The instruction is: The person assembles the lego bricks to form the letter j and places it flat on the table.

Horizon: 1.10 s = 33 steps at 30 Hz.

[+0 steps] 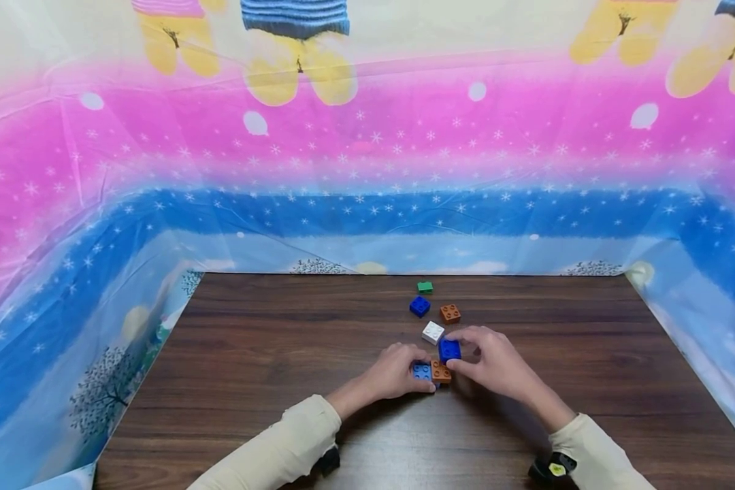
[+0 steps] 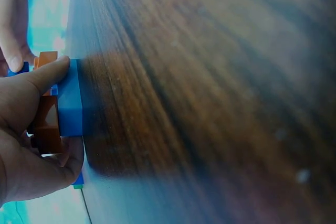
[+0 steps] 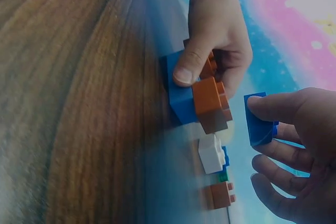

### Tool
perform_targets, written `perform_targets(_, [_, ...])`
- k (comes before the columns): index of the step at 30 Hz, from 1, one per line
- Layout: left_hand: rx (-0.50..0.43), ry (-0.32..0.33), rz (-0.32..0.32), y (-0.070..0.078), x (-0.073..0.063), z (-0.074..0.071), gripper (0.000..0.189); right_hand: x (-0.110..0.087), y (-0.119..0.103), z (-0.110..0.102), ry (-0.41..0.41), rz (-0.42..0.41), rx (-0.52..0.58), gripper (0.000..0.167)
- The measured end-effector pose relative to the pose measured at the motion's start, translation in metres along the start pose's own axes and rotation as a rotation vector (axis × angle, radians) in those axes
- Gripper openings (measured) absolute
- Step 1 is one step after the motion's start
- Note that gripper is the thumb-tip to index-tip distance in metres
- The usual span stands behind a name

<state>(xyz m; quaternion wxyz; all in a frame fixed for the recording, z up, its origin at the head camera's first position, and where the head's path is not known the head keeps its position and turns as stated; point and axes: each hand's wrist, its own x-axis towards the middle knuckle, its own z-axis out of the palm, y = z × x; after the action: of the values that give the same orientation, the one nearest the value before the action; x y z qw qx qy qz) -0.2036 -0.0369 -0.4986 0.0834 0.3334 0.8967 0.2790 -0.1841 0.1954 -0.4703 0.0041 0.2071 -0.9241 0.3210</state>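
My left hand [image 1: 398, 373] grips a small stack at its left side, thumb and fingers on opposite sides. The stack has a long light blue brick [image 3: 181, 103] at the bottom and orange bricks on it. One orange brick [image 1: 441, 371] is at its right end; another orange brick [image 2: 48, 127] is partly covered by the left hand. My right hand [image 1: 493, 361] pinches a dark blue brick [image 1: 450, 350] between thumb and fingers, close over the stack's right end. In the right wrist view a gap shows between the dark blue brick and the stack.
Beyond the hands, a white brick [image 1: 433, 332], an orange brick [image 1: 450, 313], a second dark blue brick [image 1: 419, 306] and a green brick [image 1: 425, 287] lie on the brown wooden table [image 1: 269, 327]. A patterned cloth [image 1: 367, 150] hangs along the table's back and sides.
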Motion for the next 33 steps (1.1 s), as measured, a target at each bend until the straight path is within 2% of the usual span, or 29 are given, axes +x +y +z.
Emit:
perform_targets(14, [-0.014,-0.005,-0.002,-0.001,0.001,0.000,0.041,-0.006,-0.007,0.009,-0.040,-0.018,0.012,0.039])
perform_targets(33, [-0.015,0.004,-0.017,0.000,-0.001,0.000,0.041,-0.009,-0.007,0.011,-0.048,-0.069,-0.018,0.035])
